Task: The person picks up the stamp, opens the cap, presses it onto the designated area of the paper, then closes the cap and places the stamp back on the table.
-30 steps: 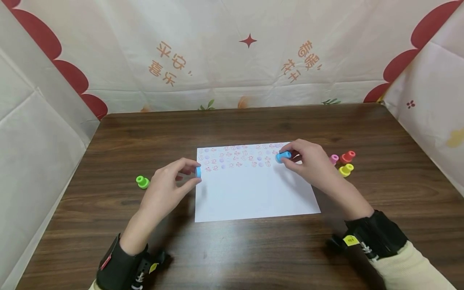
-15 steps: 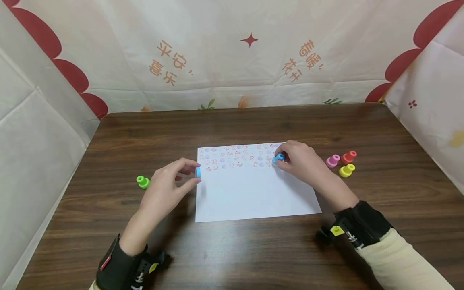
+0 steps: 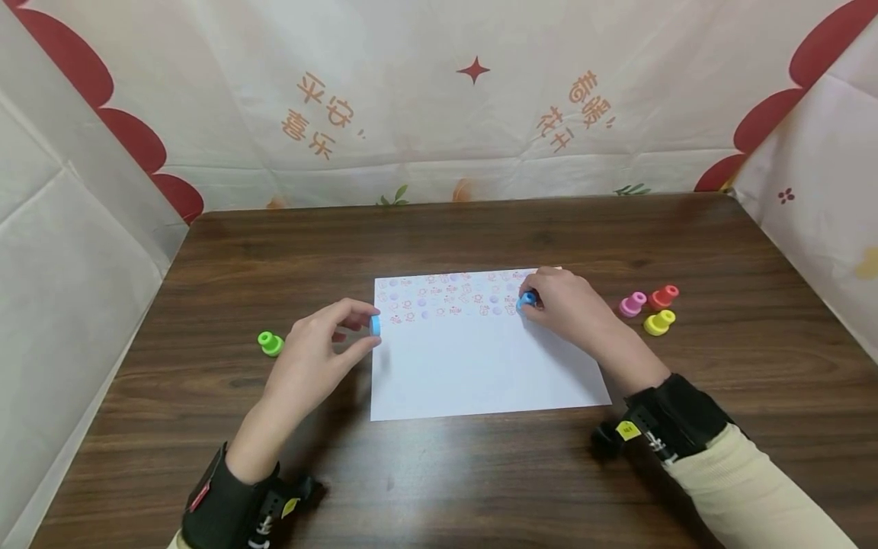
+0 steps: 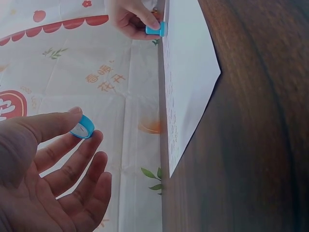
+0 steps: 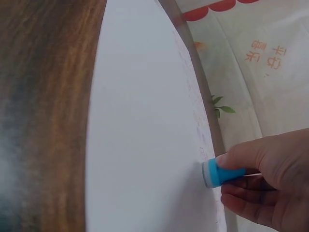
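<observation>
My right hand [image 3: 569, 305] pinches a blue toy stamp [image 3: 527, 301] by its narrow handle near the upper right of a white sheet of paper [image 3: 473, 366]. In the right wrist view, the stamp's pale face [image 5: 206, 174] meets the paper beside the printed marks. Rows of small red and purple prints [image 3: 446, 293] cover the sheet's upper part. Over its left edge, my left hand [image 3: 312, 354] holds a round blue cap [image 4: 83, 128] between thumb and fingertip. The other left fingers are loosely bent, and the cap's white inside shows in the left wrist view.
A green stamp [image 3: 270, 344] stands left of my left hand. Pink [image 3: 632, 304], red [image 3: 664, 296] and yellow [image 3: 660, 322] stamps are grouped right of the paper. Behind the brown table [image 3: 439, 473] hangs a pale patterned cloth [image 3: 425, 114].
My right hand has moved slightly left and down, bringing the blue stamp from a tilted position onto the paper beside the prints. The left hand has kept its place with the cap.
</observation>
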Action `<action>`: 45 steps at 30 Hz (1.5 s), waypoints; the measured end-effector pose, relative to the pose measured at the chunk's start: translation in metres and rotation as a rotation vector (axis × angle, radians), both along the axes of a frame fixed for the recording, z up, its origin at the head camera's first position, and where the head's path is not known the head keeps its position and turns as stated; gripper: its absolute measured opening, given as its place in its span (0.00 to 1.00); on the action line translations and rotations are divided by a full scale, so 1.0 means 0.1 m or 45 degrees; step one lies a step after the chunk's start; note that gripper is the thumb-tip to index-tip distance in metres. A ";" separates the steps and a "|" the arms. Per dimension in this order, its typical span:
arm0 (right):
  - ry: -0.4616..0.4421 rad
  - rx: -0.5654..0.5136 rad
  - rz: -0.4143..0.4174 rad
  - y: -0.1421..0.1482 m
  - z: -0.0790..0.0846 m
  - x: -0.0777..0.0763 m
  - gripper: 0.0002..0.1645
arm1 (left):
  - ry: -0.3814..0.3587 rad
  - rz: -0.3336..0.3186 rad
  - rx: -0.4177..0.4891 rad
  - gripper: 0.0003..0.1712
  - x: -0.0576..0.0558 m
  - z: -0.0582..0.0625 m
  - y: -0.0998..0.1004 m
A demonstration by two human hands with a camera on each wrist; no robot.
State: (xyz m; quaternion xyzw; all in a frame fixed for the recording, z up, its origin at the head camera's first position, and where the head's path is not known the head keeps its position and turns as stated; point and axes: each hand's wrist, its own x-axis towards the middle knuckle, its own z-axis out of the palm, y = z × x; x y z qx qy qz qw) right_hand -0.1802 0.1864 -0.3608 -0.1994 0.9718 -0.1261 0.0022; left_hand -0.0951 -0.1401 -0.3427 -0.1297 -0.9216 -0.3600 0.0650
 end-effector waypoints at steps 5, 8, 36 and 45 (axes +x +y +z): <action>0.021 0.051 0.032 -0.03 0.03 -0.01 0.11 | -0.006 -0.011 0.002 0.19 0.00 0.01 0.02; 0.021 0.074 0.031 -0.05 0.03 0.00 0.11 | -0.006 -0.013 -0.004 0.19 -0.01 0.01 0.04; 0.076 0.167 0.019 -0.09 -0.01 0.02 0.14 | -0.025 -0.030 -0.027 0.19 -0.05 0.03 0.18; 0.125 0.204 0.050 -0.07 0.00 0.03 0.13 | -0.034 -0.033 -0.032 0.19 -0.04 0.04 0.21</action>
